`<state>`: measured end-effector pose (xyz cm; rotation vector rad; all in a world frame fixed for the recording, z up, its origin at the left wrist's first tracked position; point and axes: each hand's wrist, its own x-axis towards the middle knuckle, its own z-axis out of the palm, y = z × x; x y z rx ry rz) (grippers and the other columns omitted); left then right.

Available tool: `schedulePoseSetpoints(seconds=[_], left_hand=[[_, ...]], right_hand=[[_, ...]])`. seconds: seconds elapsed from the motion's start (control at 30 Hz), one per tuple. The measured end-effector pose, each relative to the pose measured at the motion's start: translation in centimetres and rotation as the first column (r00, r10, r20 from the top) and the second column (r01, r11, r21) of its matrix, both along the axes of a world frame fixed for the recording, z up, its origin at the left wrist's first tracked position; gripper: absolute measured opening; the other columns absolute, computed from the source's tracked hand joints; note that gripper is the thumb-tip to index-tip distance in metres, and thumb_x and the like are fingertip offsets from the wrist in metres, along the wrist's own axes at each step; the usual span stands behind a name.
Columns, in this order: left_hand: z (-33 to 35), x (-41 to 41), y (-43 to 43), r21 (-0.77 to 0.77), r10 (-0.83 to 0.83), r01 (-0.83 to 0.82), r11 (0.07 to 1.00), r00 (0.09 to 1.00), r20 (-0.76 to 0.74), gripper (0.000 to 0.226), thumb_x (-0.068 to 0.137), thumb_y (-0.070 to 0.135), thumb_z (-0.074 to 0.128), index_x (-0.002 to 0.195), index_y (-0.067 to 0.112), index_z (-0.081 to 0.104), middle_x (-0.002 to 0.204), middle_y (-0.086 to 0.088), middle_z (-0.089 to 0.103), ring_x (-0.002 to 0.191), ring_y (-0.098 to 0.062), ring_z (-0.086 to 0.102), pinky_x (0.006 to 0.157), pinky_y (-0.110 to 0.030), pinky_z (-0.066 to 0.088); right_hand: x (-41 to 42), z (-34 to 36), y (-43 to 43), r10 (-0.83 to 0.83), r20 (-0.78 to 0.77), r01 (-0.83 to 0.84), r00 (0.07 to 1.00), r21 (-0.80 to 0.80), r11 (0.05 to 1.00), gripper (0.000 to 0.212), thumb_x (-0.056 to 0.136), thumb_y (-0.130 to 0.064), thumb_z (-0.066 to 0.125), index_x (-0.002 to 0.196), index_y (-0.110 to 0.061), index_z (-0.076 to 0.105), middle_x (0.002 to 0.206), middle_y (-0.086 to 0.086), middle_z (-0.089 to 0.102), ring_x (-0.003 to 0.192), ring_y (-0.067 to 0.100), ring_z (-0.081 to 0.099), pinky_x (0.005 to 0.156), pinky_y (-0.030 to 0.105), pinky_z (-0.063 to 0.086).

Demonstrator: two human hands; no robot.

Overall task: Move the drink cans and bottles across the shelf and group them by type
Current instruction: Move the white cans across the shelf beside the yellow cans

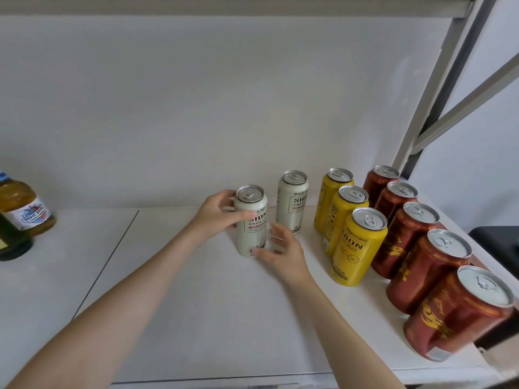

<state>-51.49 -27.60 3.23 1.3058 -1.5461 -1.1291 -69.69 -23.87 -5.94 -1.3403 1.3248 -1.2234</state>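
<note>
Seemingly setting the front white can point(250, 223) on the shelf point(196, 304), in line before the second white can point(292, 202), beside the yellow cans point(355, 245) and red cans point(407, 237). Gripped round its side by the left hand point(217, 217); touched near the base by the loosely spread right hand point(282, 249). Next, probably: release, then reach far left for the bottles point(19, 209), cut off at the edge, count unclear.
</note>
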Motion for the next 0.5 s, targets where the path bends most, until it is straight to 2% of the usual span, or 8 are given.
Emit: schedulePoseSetpoints(seconds=[0.07, 0.17, 0.33, 0.5], left_hand=[[-0.6, -0.3, 0.5, 0.052, 0.013, -0.011, 0.999, 0.999, -0.047, 0.038, 0.076, 0.024, 0.083, 0.109, 0.019, 0.067, 0.111, -0.007, 0.071, 0.099, -0.016, 0.071, 0.076, -0.032, 0.061], [-0.9, -0.7, 1.0, 0.064, 0.048, -0.043, 0.997, 0.995, -0.089, 0.038, 0.075, 0.025, 0.084, 0.109, 0.017, 0.067, 0.108, -0.008, 0.072, 0.097, -0.016, 0.072, 0.076, -0.034, 0.061], [-0.8, -1.9, 2.4, 0.061, 0.007, -0.001, 0.998, 0.995, -0.097, 0.060, 0.054, 0.044, 0.087, 0.106, 0.022, 0.069, 0.106, -0.006, 0.073, 0.096, -0.017, 0.072, 0.082, -0.043, 0.060], [-1.1, -3.9, 4.1, 0.066, -0.029, 0.037, 0.997, 0.992, -0.125, 0.055, 0.053, 0.046, 0.086, 0.102, 0.026, 0.070, 0.105, -0.006, 0.073, 0.097, -0.019, 0.072, 0.083, -0.046, 0.060]], right_hand=[[0.6, 0.1, -0.7, 0.046, 0.013, -0.046, 0.999, -0.004, 0.999, 0.063, 0.071, -0.018, 0.087, 0.126, -0.019, 0.057, 0.120, -0.009, 0.064, 0.112, 0.010, 0.061, 0.094, 0.030, 0.052], [1.0, -0.1, -0.9, 0.047, 0.079, -0.045, 0.996, -0.021, 0.999, 0.051, 0.075, -0.012, 0.083, 0.120, -0.019, 0.059, 0.110, -0.006, 0.069, 0.106, 0.013, 0.065, 0.090, 0.031, 0.055], [0.3, -0.5, 0.7, 0.027, 0.143, -0.024, 0.989, -0.028, 0.999, 0.054, 0.076, -0.013, 0.083, 0.123, -0.021, 0.057, 0.113, -0.006, 0.069, 0.100, 0.007, 0.066, 0.085, 0.029, 0.056], [-1.7, -0.3, 3.1, -0.012, 0.133, 0.017, 0.991, -0.040, 0.999, 0.055, 0.076, -0.010, 0.082, 0.125, -0.019, 0.057, 0.113, -0.007, 0.069, 0.099, 0.007, 0.067, 0.085, 0.031, 0.057]])
